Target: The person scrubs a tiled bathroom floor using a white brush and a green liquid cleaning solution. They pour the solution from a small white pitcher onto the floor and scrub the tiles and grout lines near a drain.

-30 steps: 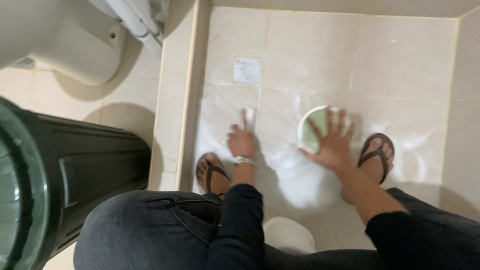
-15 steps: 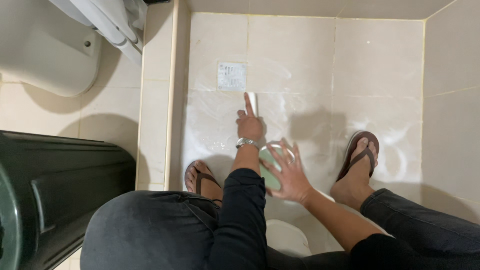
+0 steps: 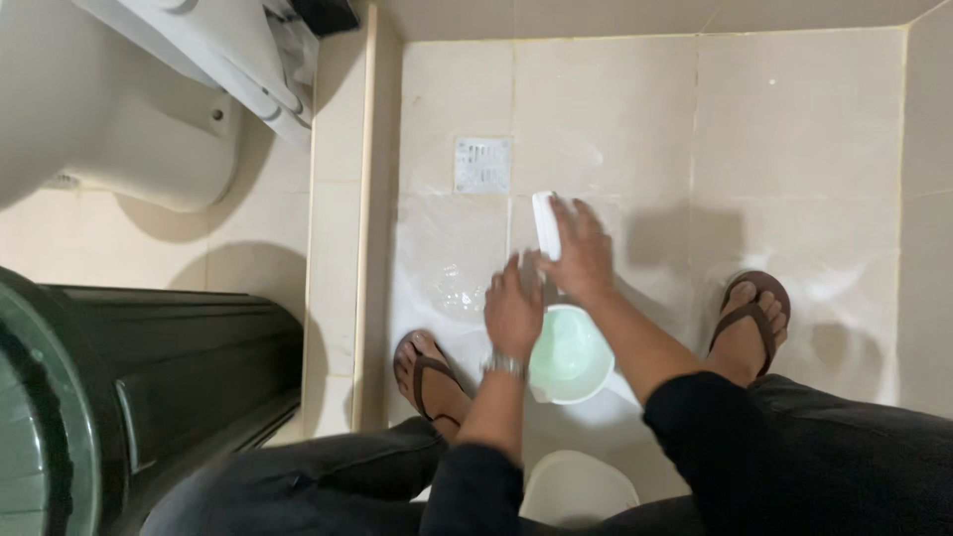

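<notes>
The right hand [image 3: 579, 253] now has a grip on the white bar [image 3: 545, 224], left hand [image 3: 513, 308] released beside it.

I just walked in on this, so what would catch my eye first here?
Two bare hands meet over the wet tiled floor: the right hand lies on a white block, the left hand beside a pale green bowl. A dark bin looms at left.

No label, sign or screen shows; the small white block [image 3: 545, 224] at frame centre may be packaging.
</notes>
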